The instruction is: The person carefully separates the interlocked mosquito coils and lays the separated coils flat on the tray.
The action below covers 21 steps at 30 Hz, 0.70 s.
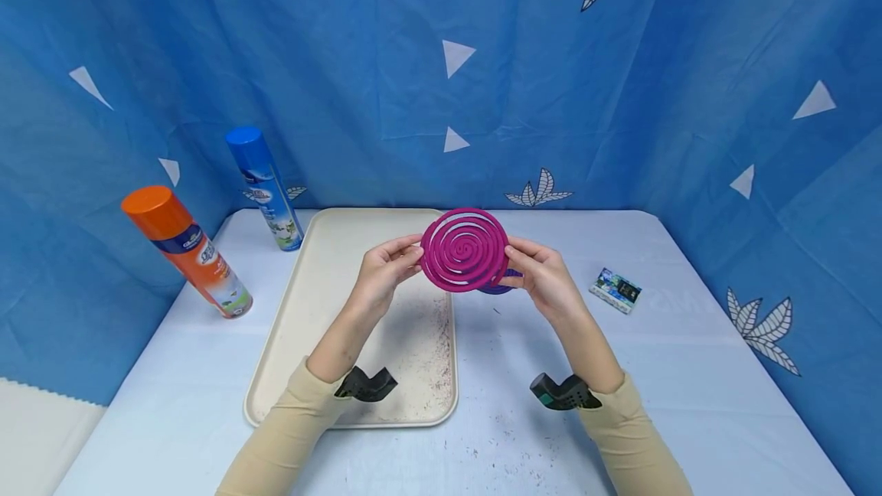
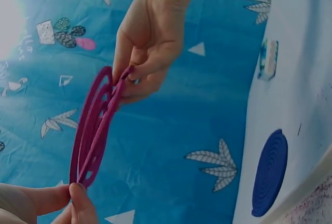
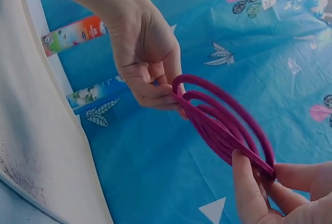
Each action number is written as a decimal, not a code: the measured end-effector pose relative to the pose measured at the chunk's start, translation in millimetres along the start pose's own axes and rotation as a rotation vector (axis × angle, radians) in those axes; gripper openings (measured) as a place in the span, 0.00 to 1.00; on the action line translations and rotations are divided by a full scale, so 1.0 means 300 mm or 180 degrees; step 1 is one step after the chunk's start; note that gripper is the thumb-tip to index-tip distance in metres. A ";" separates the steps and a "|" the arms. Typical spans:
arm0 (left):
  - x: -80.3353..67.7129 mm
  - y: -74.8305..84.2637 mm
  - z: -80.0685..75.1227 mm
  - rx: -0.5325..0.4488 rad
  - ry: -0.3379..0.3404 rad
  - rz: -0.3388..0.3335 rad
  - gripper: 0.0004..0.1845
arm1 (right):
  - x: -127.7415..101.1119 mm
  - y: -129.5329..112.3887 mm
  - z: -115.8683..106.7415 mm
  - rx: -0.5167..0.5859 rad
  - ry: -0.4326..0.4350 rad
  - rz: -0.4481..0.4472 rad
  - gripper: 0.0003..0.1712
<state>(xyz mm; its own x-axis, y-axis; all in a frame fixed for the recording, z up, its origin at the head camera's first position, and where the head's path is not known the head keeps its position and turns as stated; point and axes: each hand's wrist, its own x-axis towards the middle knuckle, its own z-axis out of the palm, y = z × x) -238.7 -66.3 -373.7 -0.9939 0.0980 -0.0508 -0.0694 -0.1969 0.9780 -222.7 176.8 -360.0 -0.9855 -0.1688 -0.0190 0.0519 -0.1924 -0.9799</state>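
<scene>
A magenta mosquito coil [image 1: 466, 250] is held up over the tray's right edge, its flat spiral facing the head view. My left hand [image 1: 387, 270] pinches its left rim between thumb and fingers. On the opposite rim, my right hand [image 1: 550, 275] pinches it the same way. From the side, in both wrist views, the rings of the coil [image 3: 220, 120] spread apart in places. Behind it on the table lies a dark blue coil [image 2: 271, 175], mostly covered in the head view by the magenta coil and right hand.
A cream tray [image 1: 324, 274] with dark crumbs lies under my left arm. An orange spray can [image 1: 200, 259] and a blue spray can [image 1: 269, 194] stand to its left. At the right sits a small printed box [image 1: 616, 291]. Blue curtain [image 1: 386, 75] surrounds the table's back and sides.
</scene>
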 end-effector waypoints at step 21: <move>-0.005 0.017 -0.009 0.0115 -0.0036 0.0024 0.18 | 0.000 0.005 0.006 0.0223 0.0232 0.0274 0.14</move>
<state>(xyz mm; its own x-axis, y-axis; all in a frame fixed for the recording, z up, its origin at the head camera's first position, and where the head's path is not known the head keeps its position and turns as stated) -237.8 -70.2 -369.1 -0.9933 0.1076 -0.0413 -0.0586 -0.1625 0.9850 -222.4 174.8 -361.1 -0.9859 -0.1173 -0.1193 0.1454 -0.2478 -0.9578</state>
